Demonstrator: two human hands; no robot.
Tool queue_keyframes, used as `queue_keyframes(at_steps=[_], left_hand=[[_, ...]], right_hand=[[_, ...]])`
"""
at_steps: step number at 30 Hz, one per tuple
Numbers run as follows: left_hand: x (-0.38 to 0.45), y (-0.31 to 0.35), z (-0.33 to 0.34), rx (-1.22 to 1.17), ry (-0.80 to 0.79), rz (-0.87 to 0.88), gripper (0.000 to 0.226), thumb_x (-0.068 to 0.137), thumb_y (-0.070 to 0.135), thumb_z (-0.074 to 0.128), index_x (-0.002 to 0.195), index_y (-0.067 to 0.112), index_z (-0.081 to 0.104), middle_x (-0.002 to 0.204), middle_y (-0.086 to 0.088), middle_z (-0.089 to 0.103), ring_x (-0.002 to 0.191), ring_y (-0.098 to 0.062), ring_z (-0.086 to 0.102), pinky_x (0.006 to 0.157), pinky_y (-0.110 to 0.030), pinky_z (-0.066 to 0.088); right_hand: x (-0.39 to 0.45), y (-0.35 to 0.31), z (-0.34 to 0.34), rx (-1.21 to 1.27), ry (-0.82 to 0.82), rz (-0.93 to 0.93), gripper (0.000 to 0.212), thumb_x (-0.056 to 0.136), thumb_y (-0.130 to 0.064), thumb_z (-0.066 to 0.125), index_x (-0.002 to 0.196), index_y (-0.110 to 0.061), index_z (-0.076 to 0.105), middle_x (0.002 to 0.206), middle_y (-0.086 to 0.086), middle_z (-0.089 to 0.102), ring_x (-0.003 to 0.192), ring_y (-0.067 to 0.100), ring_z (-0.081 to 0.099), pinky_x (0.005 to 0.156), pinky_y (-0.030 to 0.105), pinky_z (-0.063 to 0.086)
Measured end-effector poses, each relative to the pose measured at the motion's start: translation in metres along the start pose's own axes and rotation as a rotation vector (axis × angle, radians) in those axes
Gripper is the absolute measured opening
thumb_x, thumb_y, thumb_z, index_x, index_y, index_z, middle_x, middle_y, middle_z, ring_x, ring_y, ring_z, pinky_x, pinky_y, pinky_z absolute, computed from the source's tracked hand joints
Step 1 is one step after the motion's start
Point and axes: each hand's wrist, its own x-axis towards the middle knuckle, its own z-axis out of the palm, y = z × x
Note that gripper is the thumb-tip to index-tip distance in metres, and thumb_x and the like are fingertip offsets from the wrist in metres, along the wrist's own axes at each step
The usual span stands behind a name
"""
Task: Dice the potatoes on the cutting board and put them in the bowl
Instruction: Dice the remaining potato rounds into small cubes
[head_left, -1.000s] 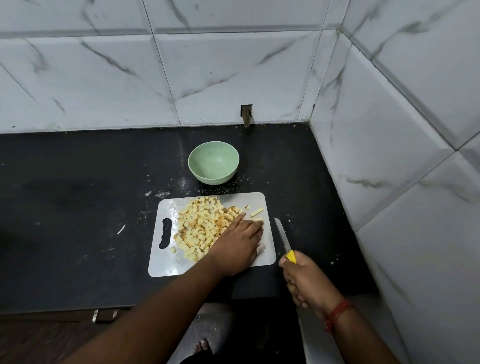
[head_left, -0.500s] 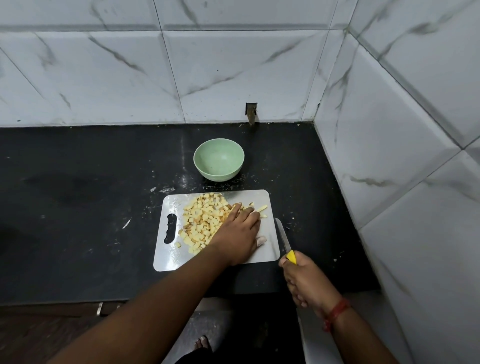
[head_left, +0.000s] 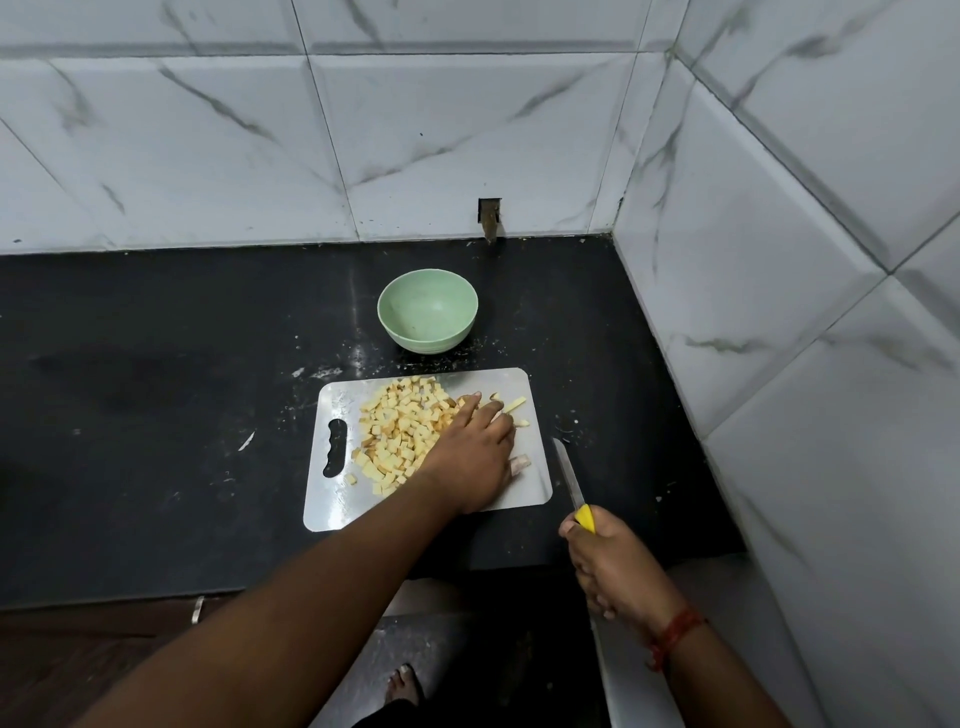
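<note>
Many potato cubes (head_left: 400, 434) under left hand (head_left: 475, 457), unmarked board (head_left: 332, 512).

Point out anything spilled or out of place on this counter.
White scraps and crumbs litter the black counter left of the cutting board. One potato cube lies apart from the pile. The bowl holds nothing yet.

both forearms bare — no sleeves; a red thread band (head_left: 675, 631) circles the right wrist — nothing else worn.
</note>
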Motion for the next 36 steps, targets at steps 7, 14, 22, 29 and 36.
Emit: queue_keyframes(at_steps=[7,14,22,29,36], left_hand=[[-0.008,0.013,-0.001,0.040,0.021,-0.031,0.064,0.107,0.051,0.025,0.134,0.006,0.061,0.148,-0.015,0.050,0.148,-0.034,0.031,0.125,-0.057,0.004],[-0.011,0.015,-0.004,0.032,0.039,0.028,0.060,0.107,0.047,0.028,0.143,0.007,0.054,0.150,-0.013,0.047,0.147,-0.034,0.032,0.126,-0.055,0.005],[-0.011,0.007,-0.004,0.009,0.067,-0.015,0.058,0.105,0.047,0.030,0.143,0.009,0.053,0.149,-0.014,0.049,0.145,-0.032,0.036,0.125,-0.052,0.006],[0.005,0.016,-0.008,0.009,0.009,0.015,0.063,0.108,0.049,0.024,0.150,0.007,0.045,0.154,-0.009,0.042,0.150,-0.033,0.025,0.126,-0.055,0.001],[-0.007,0.006,0.001,0.045,0.085,-0.028,0.062,0.105,0.050,0.027,0.131,0.005,0.062,0.134,-0.015,0.055,0.134,-0.034,0.044,0.125,-0.056,0.016]], right_hand=[[-0.007,0.012,0.002,0.031,0.003,0.033,0.015,0.101,-0.022,0.045,0.088,-0.016,0.048,0.055,-0.002,0.036,0.040,0.012,0.024,0.042,0.019,0.020],[-0.010,0.011,-0.001,0.038,0.008,0.025,0.015,0.101,-0.021,0.045,0.088,-0.015,0.049,0.055,-0.001,0.037,0.040,0.012,0.024,0.043,0.020,0.021],[0.000,0.006,-0.004,0.017,0.000,-0.004,0.016,0.102,-0.019,0.044,0.087,-0.014,0.048,0.056,-0.001,0.036,0.038,0.012,0.023,0.042,0.017,0.021],[0.012,-0.016,-0.008,-0.016,-0.014,-0.031,0.016,0.101,-0.021,0.045,0.087,-0.015,0.049,0.056,0.000,0.036,0.039,0.012,0.024,0.042,0.019,0.021],[0.024,-0.026,-0.014,-0.021,-0.027,-0.027,0.016,0.101,-0.022,0.045,0.087,-0.015,0.049,0.056,-0.001,0.036,0.039,0.011,0.024,0.042,0.018,0.020]])
